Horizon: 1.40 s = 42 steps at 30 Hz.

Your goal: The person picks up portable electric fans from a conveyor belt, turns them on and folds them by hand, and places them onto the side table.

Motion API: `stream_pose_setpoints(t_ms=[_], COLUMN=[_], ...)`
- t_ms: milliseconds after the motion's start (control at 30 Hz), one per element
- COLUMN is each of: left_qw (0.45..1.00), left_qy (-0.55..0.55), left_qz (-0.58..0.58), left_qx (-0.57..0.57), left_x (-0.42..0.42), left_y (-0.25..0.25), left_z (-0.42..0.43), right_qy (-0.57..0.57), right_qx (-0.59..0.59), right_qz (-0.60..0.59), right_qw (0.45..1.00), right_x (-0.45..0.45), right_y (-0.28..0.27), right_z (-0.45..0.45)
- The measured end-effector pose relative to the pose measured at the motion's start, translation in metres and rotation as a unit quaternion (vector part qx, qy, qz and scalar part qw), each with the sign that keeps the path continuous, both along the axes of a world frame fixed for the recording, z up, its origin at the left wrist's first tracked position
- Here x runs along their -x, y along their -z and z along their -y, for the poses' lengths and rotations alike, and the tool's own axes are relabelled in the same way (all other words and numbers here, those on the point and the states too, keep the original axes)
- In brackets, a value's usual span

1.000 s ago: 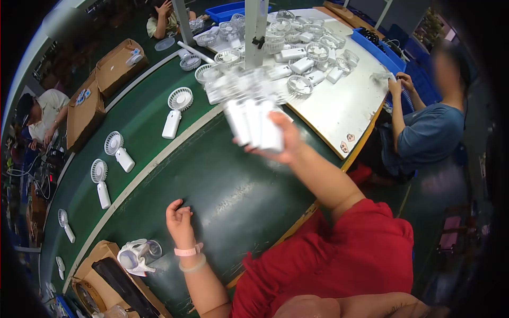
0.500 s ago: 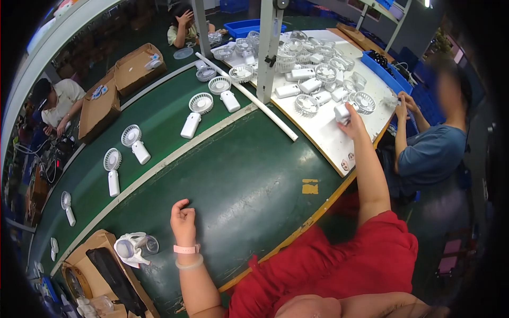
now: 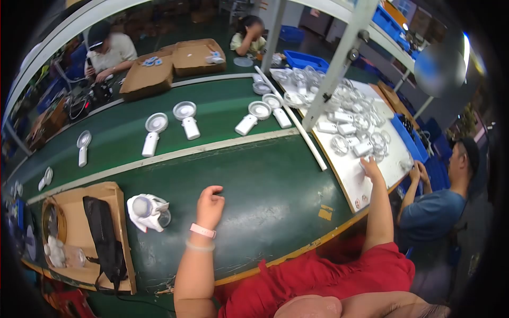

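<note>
My left hand point(image 3: 210, 205) hovers over the green work table point(image 3: 254, 204), fingers loosely curled and a little apart, nothing visible in them. At the near edge of the pile of white handheld fans point(image 3: 363, 148), my right hand point(image 3: 372, 168) has its fingers closed on a white handheld fan, mostly hidden by the hand. The pile rests on a white board point(image 3: 347, 177). Beyond my left hand, spaced-out fans lie on the green belt strip, among them one fan point(image 3: 150, 143) and another point(image 3: 191, 127).
A cardboard box point(image 3: 127, 254) with a black pouch point(image 3: 103, 238) stands at the left, beside a white cloth bundle point(image 3: 146, 209). A metal post point(image 3: 339, 63) and white tube point(image 3: 299, 127) border the board. A co-worker in blue point(image 3: 435, 206) handles something near a blue bin point(image 3: 408, 135).
The view has turned left, bringing more of the cardboard box into sight. My right hand stays by the fan pile with the fan it held. My left hand still holds nothing.
</note>
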<state>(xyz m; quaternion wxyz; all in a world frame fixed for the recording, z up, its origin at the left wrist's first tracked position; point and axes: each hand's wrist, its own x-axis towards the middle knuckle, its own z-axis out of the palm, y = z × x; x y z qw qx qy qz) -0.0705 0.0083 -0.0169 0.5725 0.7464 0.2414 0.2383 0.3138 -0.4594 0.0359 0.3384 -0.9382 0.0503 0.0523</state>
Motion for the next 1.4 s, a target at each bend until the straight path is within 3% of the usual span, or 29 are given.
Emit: stream_pose_setpoints(t_ms=[133, 200, 300, 367, 500, 533, 700, 833, 967, 1100, 1267, 1300, 1400], left_qw=[1.0, 1.0, 1.0, 1.0, 1.0, 1.0, 0.998, 0.997, 0.996, 0.989, 0.981, 0.966, 0.937], left_qy=[0.002, 0.004, 0.0, -0.003, -0.001, 0.0, 0.0, 0.008, 0.009, 0.02, 0.033, 0.04, 0.043], left_qz=[0.016, 0.012, 0.014, 0.022, 0.029, 0.024, 0.049, 0.049, 0.042, 0.069, 0.081, 0.101, 0.11], left_qx=[-0.013, -0.015, -0.013, -0.013, 0.001, 0.012, 0.042, 0.059, 0.073, 0.126, 0.176, 0.235, 0.328], left_x=[-0.002, -0.001, 0.0, 0.0, 0.0, 0.001, 0.0, 0.0, 0.001, -0.002, -0.002, -0.001, 0.001], left_y=[-0.003, -0.006, -0.009, -0.009, -0.005, -0.007, 0.002, 0.001, -0.001, 0.007, 0.01, 0.007, -0.001], left_z=[0.004, 0.004, 0.006, 0.006, 0.003, 0.002, -0.003, -0.004, -0.004, -0.006, -0.012, -0.014, -0.019], right_qy=[-0.115, -0.18, -0.315, -0.438, -0.633, -0.67, -0.731, -0.748, -0.775, -0.802, -0.834, -0.824, -0.818], right_qx=[0.296, 0.397, 0.31, 0.244, 0.227, 0.249, 0.302, 0.295, 0.278, 0.277, 0.2, 0.193, 0.104], right_qz=[0.075, 0.053, 0.093, 0.049, 0.042, 0.085, 0.148, 0.195, 0.175, 0.137, 0.094, 0.063, 0.133], right_qw=[0.945, 0.898, 0.892, 0.864, 0.739, 0.694, 0.594, 0.561, 0.54, 0.512, 0.506, 0.53, 0.55], right_x=[0.005, 0.039, 0.097, 0.13, 0.183, 0.193, 0.233, 0.266, 0.276, 0.255, 0.221, 0.22, 0.208], right_y=[-0.015, -0.064, -0.125, -0.163, -0.24, -0.257, -0.317, -0.335, -0.322, -0.277, -0.178, -0.157, -0.074], right_z=[-0.008, -0.054, -0.124, -0.17, -0.254, -0.274, -0.361, -0.407, -0.443, -0.482, -0.536, -0.545, -0.568])
